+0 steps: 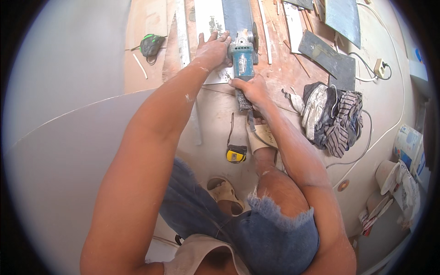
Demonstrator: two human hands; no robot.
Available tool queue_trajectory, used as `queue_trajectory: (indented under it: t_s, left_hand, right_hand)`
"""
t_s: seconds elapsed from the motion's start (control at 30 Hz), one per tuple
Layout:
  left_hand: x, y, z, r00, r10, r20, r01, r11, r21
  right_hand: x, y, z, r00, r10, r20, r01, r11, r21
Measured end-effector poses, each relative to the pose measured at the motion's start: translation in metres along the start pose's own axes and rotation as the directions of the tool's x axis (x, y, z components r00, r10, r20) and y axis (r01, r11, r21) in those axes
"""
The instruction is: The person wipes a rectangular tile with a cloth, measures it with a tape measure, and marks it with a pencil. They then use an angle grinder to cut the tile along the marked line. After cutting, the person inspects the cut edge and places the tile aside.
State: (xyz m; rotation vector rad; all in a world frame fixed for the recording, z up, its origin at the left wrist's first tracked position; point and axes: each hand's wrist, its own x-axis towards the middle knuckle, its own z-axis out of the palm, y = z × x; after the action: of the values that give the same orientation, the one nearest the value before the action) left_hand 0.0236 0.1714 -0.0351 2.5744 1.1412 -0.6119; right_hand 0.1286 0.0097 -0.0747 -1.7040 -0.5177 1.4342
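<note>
A teal angle grinder (243, 63) lies lengthwise before me, its cutting disc (255, 36) upright on the right side of its head. My right hand (257, 93) is wrapped round the rear of its body. My left hand (214, 51) rests with fingers spread on a white panel (210, 18), right beside the grinder's head; the thumb side is partly hidden. Beyond the head runs a dark grey strip (237, 16), next to the white panel. The grinder's cord (261, 135) drops past my foot.
A yellow tape measure (236, 154) lies near my feet, a green-black one (152, 46) at the far left. Bundled cloths (334, 114) sit to the right. Dark offcuts (327, 55), thin strips, a socket block (380, 68), cables, a loose disc (343, 185) and a bucket (407, 142) lie around.
</note>
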Motion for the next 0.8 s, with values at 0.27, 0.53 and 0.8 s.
queue_trajectory:
  t_s: [0.27, 0.53, 0.8]
  left_hand:
    - [-0.003, -0.001, -0.002, 1.000, 0.011, -0.011, -0.011, 1.000, 0.011]
    - [-0.003, 0.004, -0.006, 0.999, -0.019, 0.026, 0.018, 0.999, 0.032]
    - [-0.004, 0.004, -0.005, 1.000, -0.023, 0.012, 0.023, 0.999, 0.039]
  right_hand:
    - [-0.019, -0.010, 0.004, 0.998, -0.059, -0.033, 0.059, 0.998, 0.001]
    - [-0.029, -0.017, 0.001, 1.000, 0.019, -0.005, -0.019, 0.999, 0.028]
    - [-0.021, -0.018, -0.002, 0.999, 0.038, 0.022, -0.037, 0.999, -0.035]
